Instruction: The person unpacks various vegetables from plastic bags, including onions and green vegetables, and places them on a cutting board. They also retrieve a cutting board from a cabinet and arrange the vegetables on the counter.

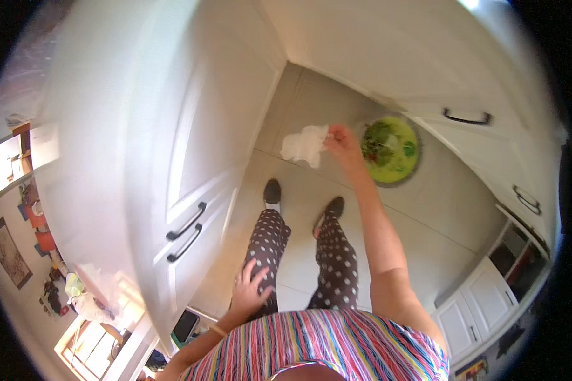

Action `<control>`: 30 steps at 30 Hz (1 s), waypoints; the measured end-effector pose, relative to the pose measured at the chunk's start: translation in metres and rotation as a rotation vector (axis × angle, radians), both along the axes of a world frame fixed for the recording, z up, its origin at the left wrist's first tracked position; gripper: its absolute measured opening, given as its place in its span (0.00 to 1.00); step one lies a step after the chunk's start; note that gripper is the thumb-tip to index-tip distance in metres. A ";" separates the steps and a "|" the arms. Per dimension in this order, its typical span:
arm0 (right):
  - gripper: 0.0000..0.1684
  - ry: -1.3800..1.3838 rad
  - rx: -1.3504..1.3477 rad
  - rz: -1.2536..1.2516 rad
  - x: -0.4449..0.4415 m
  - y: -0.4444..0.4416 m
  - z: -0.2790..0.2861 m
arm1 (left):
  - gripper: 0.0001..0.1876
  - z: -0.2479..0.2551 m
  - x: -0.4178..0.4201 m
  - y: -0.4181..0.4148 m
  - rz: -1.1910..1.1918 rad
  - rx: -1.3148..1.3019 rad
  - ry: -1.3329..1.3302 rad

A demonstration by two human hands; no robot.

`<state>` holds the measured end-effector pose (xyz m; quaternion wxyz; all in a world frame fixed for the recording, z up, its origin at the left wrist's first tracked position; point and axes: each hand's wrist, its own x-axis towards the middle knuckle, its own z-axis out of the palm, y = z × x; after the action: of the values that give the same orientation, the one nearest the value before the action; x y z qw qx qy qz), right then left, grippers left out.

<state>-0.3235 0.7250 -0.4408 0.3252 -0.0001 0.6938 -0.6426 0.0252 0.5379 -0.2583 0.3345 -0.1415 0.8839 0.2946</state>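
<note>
My right hand is shut on a thin, crumpled white sheet, which hangs out to the left of the fingertips above the floor. Whether it is tissue or plastic film, I cannot tell. Just right of that hand, a round bright-green object with leaf-like shapes and reddish spots is on the floor, by the foot of the cabinets. Blur hides whether it is a patterned mat or something holding greens. My left hand touches the left leg of the dotted trousers, fingers spread, holding nothing.
A tall white panelled cabinet with black handles rises at left. White cabinets with a black handle line the right. Pale floor tiles run between them. Lower white cupboards stand at the lower right.
</note>
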 end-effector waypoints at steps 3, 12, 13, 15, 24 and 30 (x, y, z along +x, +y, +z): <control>0.15 0.168 0.298 0.201 0.009 0.044 0.106 | 0.31 0.010 -0.001 -0.005 -0.154 -0.104 -0.138; 0.10 -0.186 -0.417 -0.019 -0.003 0.130 0.415 | 0.40 0.181 -0.270 0.085 0.048 0.590 0.766; 0.10 -0.148 -0.420 0.059 0.003 0.137 0.441 | 0.42 0.206 -0.292 0.102 0.010 0.769 0.689; 0.12 -0.069 -0.418 0.063 0.009 0.151 0.493 | 0.26 0.217 -0.329 0.123 -0.093 1.024 0.503; 0.16 0.509 0.851 0.199 0.029 0.257 0.615 | 0.06 0.338 -0.381 0.087 -0.479 0.518 0.956; 0.16 0.496 0.030 -0.315 0.048 0.261 0.618 | 0.10 0.378 -0.379 0.083 -0.380 0.697 0.721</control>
<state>-0.2756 0.9855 0.1770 0.0420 -0.0445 0.7529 -0.6553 -0.3536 0.6210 0.1202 0.0843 0.2509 0.8024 0.5349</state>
